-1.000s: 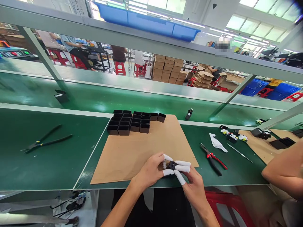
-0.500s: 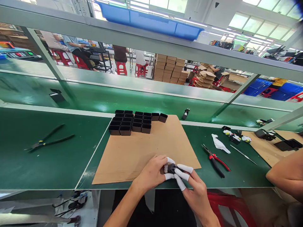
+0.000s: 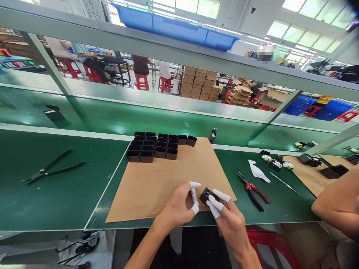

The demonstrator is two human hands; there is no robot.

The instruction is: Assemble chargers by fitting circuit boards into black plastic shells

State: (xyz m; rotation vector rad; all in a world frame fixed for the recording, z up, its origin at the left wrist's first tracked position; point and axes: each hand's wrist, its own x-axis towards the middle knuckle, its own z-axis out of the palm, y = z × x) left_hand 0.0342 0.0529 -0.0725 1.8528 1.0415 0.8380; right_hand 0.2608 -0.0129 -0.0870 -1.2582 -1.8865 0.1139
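Observation:
My right hand (image 3: 231, 220), with white finger cots on its fingertips, grips a small black plastic block (image 3: 206, 195) just above the cardboard sheet (image 3: 157, 183). A small hole shows in the block's top. Just left of the block, my left hand (image 3: 179, 205) is apart from it, with thumb and fingers, also in white cots, curved apart and nothing between them. Toward the back of the cardboard stand several black open-topped square boxes (image 3: 147, 156), packed in rows. Red-and-black long-nose pliers (image 3: 254, 192) lie to the right of my right hand.
Dark-handled pliers (image 3: 53, 167) lie open on the left of the green table. To the right are a crumpled white cloth (image 3: 258, 171), a thin metal rod (image 3: 285, 184) and small parts (image 3: 276, 164). Another person's arm (image 3: 336, 201) rests at the right edge. A shelf rail crosses above.
My left hand has let go of the black block and drawn slightly left. The block now sits in my right hand alone, tilted with its top showing. The view has shifted slightly.

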